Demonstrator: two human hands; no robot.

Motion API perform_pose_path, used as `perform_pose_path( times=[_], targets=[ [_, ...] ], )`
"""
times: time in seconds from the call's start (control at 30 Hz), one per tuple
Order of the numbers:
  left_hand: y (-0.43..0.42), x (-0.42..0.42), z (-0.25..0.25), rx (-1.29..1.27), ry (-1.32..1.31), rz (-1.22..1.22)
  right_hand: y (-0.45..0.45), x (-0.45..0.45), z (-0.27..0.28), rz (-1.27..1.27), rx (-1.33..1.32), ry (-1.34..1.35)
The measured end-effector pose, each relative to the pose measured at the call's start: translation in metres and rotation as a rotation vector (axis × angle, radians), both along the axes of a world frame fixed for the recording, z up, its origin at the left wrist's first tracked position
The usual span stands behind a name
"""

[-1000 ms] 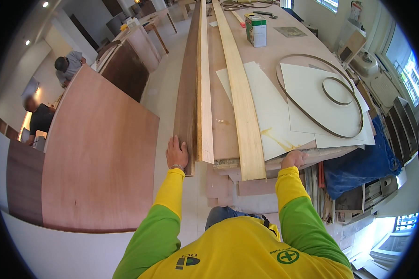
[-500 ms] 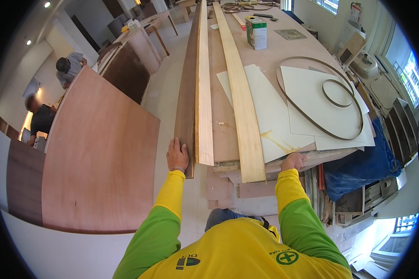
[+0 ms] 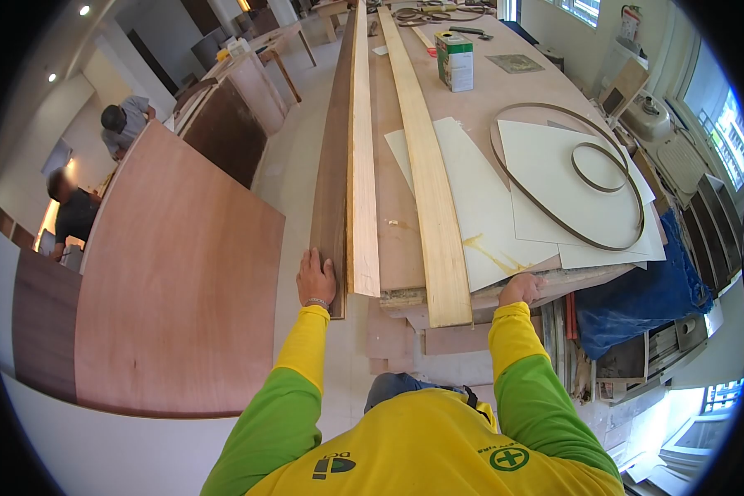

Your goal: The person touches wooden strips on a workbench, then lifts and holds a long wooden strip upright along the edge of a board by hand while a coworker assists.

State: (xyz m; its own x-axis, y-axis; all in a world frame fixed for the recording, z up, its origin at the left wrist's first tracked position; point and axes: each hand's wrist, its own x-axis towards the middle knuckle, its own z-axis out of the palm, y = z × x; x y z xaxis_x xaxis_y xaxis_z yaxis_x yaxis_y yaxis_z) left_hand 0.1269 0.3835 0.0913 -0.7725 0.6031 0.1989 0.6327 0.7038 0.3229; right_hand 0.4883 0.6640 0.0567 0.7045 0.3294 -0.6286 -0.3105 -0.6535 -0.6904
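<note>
Against the side of a long dark brown board rests my left hand, its fingers laid flat along the near end. A light wood strip stands on edge beside that board. My right hand is closed around the front edge of the worktable, its fingertips partly hidden. Between the hands, a pale flat plank lies lengthwise, its near end jutting past the table edge. White sheets lie partly under it.
Coiled edging lies on more white sheets at the right. A green and white can stands farther back. A large reddish panel is at the left, with two people behind it. A blue tarp hangs at the right.
The table and boards sit very slightly lower in the view. Both hands keep nearly the same places on the board and the table edge.
</note>
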Motion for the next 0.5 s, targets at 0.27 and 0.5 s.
perform_pose_path(
  times=[0.27,0.5],
  targets=[
    [0.000,0.000,-0.002,0.033,0.051,-0.008,0.001,0.002,-0.006,0.019,0.001,0.014],
    [0.000,0.000,-0.001,0.020,0.011,-0.002,-0.001,0.001,-0.001,0.022,0.016,-0.011]
  ],
)
